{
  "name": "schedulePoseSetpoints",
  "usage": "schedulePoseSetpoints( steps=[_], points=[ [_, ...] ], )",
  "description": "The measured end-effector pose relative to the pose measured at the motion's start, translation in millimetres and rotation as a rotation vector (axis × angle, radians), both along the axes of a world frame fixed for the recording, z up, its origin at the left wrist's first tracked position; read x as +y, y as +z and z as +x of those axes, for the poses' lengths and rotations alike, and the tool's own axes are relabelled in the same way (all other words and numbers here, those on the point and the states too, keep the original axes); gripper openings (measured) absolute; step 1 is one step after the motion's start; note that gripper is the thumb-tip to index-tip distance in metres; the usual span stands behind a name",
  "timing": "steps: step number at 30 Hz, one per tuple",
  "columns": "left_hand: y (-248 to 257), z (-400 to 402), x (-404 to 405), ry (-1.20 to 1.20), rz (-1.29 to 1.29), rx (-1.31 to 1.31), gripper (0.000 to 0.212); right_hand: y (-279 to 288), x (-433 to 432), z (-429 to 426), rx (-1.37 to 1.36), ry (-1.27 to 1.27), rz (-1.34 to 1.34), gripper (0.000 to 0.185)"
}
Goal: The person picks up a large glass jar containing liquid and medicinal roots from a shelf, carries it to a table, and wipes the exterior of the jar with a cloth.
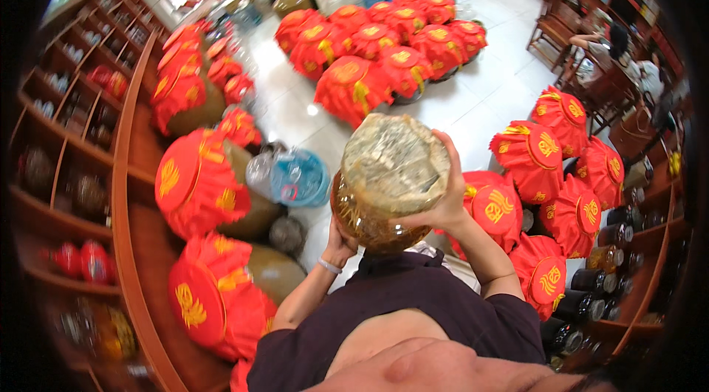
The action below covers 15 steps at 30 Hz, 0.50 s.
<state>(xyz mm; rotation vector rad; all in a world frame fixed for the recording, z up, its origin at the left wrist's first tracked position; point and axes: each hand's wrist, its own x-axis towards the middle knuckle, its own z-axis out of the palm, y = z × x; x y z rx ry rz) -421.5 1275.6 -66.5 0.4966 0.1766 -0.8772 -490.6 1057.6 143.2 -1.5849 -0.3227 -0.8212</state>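
Note:
A large glazed brown jar (371, 226) is held up close before my chest. Its wide top has a pale, crumpled, stained cover (396, 162). My left hand (339, 242), with a light bracelet at the wrist, holds the jar's lower side at picture left. Around the cover's edge and upper side at picture right curls my right hand (448, 192), its fingers spread on it. The jar hides part of both hands' fingers. A blue plastic bucket (299, 177) stands on the floor beyond the jar, towards picture left.
Red cloth-topped jars (354, 84) stand grouped on the tiled floor ahead, with more at left (202, 184) and right (493, 209). Wooden shelves (119, 170) line the left side. Dark glass jars (576, 303) fill the right side. People (606, 54) sit by wooden chairs at upper right.

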Motion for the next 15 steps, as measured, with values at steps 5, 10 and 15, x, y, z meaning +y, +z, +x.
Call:
schedulePoseSetpoints(
  steps=[5, 10, 15],
  points=[
    [34.6, 87.6, -91.6, -0.121, -0.020, -0.006, 0.056, 21.1, -76.1, 75.8, 0.001, -0.070, -0.078, 0.122],
    [70.5, 172.1, -188.5, -0.168, -0.090, -0.090, 0.058, 26.0, -150.2, 142.6, -0.060, -0.262, -0.107, 0.120],
    [25.1, 274.7, -295.5, -0.367, -0.042, -0.098, 0.062, 21.6, -239.5, 189.3, -0.028, -0.545, -0.200, 0.123]
  ],
)
